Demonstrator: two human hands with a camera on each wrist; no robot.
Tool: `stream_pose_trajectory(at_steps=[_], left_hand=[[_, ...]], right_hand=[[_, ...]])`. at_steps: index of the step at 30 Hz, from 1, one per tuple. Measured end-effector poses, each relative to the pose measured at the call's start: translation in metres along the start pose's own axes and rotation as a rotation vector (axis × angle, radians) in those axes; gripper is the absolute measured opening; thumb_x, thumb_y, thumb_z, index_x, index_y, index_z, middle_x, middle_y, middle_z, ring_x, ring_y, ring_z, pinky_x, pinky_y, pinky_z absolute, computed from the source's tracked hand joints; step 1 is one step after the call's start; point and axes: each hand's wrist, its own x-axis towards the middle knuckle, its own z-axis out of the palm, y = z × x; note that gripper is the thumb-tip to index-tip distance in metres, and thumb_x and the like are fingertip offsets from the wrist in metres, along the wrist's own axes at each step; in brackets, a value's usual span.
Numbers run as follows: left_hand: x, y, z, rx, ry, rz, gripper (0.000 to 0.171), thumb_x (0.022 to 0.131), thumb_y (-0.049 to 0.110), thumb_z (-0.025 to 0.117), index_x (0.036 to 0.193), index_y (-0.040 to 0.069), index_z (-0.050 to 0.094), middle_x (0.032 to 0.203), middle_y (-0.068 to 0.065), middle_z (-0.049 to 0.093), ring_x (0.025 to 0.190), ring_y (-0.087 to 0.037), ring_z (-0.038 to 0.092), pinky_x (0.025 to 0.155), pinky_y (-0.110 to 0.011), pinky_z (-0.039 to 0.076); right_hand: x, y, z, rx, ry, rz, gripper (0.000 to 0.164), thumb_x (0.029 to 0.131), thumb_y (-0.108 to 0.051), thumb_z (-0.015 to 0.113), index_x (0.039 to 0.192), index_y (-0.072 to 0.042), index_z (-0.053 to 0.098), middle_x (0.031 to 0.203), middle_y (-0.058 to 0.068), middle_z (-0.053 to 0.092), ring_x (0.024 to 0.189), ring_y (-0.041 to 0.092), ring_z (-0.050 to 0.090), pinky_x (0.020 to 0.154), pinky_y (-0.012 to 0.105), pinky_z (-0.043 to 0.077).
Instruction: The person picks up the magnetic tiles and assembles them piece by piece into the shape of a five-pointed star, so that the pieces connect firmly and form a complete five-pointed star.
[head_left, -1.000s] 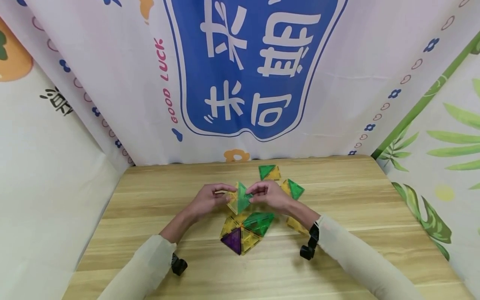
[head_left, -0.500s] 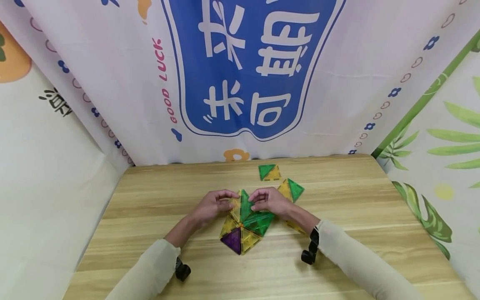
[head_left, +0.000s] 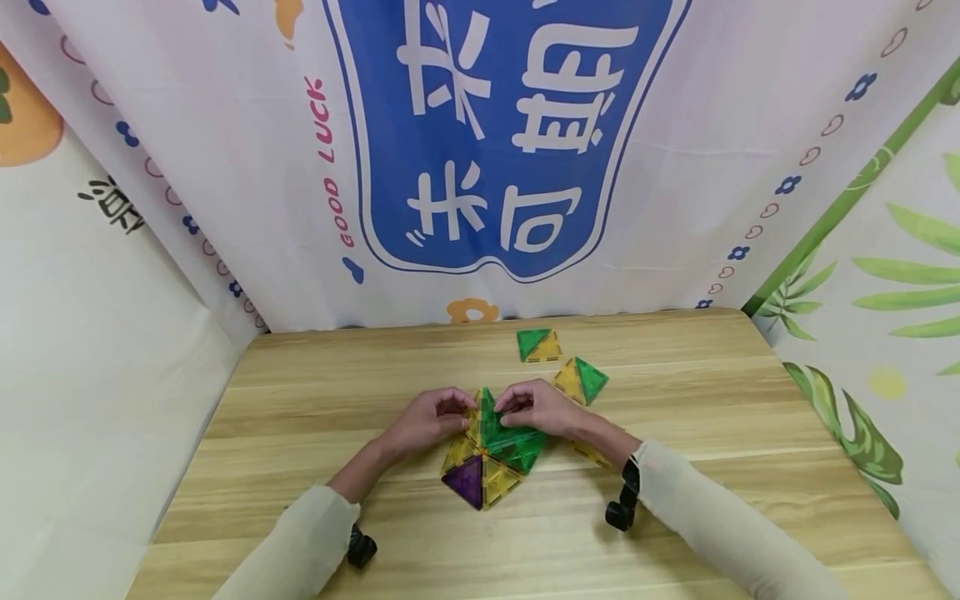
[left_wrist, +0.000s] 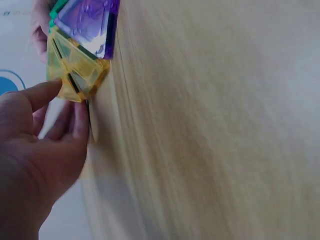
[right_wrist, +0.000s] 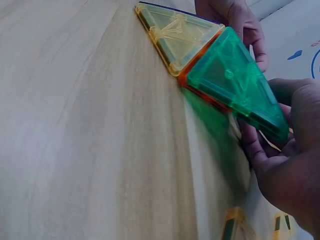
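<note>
Over the middle of the table, my left hand [head_left: 423, 422] pinches a translucent yellow triangular magnetic tile [head_left: 473, 429] between thumb and fingers. My right hand [head_left: 545, 407] pinches a green triangular magnetic tile [head_left: 488, 412] beside it. These two tiles meet along an edge and stand tilted up at the far side of a tile cluster. In that cluster are a purple tile [head_left: 467, 481], a yellow tile [head_left: 500, 481] at the near right, another yellow tile [head_left: 457, 455] at the left and a green piece [head_left: 527, 452] at the right. The left wrist view shows the purple tile [left_wrist: 92, 25] close up.
A green-and-yellow tile pair [head_left: 538, 345] lies near the table's back edge. A second pair [head_left: 581, 381] lies behind my right wrist. My right forearm partly covers another yellow tile [head_left: 588, 452]. A printed curtain [head_left: 300, 283] hangs behind the wooden table [head_left: 315, 375].
Both hands have brought the joined yellow and green tiles down and nearer to me, onto the cluster's far side. The pair now folds along its shared edge. The other tiles stay put.
</note>
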Motion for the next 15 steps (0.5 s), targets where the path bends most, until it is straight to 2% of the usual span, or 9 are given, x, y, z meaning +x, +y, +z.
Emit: stream_pose_trajectory(at_steps=[4, 9, 12, 15], left_hand=[[-0.011, 0.007, 0.003, 0.089, 0.046, 0.038, 0.021, 0.101, 0.001, 0.068, 0.123, 0.0, 0.069, 0.125, -0.015, 0.068, 0.122, -0.034, 0.066, 0.104, -0.037, 0.057], [-0.026, 0.018, 0.009, 0.286, 0.125, 0.108, 0.025, 0.097, 0.013, 0.079, 0.116, -0.001, 0.071, 0.113, -0.015, 0.067, 0.099, -0.026, 0.068, 0.085, -0.029, 0.061], [-0.032, 0.023, 0.016, 0.409, 0.154, 0.12, 0.035, 0.092, 0.026, 0.085, 0.113, 0.001, 0.072, 0.104, -0.011, 0.067, 0.089, -0.022, 0.063, 0.074, -0.026, 0.055], [-0.037, 0.026, 0.024, 0.485, 0.162, 0.101, 0.042, 0.088, 0.034, 0.089, 0.111, 0.003, 0.072, 0.098, -0.007, 0.066, 0.085, -0.02, 0.06, 0.07, -0.025, 0.05]], right_hand=[[-0.001, -0.007, -0.003, -0.058, 0.028, -0.049, 0.019, 0.097, -0.006, 0.076, 0.116, -0.006, 0.076, 0.111, 0.008, 0.075, 0.097, 0.019, 0.07, 0.082, 0.026, 0.058], [0.003, -0.016, -0.006, -0.094, 0.044, -0.118, 0.027, 0.095, 0.0, 0.077, 0.121, -0.005, 0.074, 0.127, 0.012, 0.071, 0.109, 0.028, 0.07, 0.085, 0.028, 0.06], [0.007, -0.018, -0.006, -0.12, 0.013, -0.148, 0.028, 0.095, 0.002, 0.077, 0.121, -0.007, 0.074, 0.139, 0.011, 0.065, 0.12, 0.03, 0.066, 0.09, 0.032, 0.061], [0.011, -0.019, -0.006, -0.16, -0.02, -0.161, 0.032, 0.093, 0.002, 0.077, 0.123, -0.009, 0.074, 0.144, 0.007, 0.063, 0.13, 0.028, 0.062, 0.098, 0.037, 0.06]])
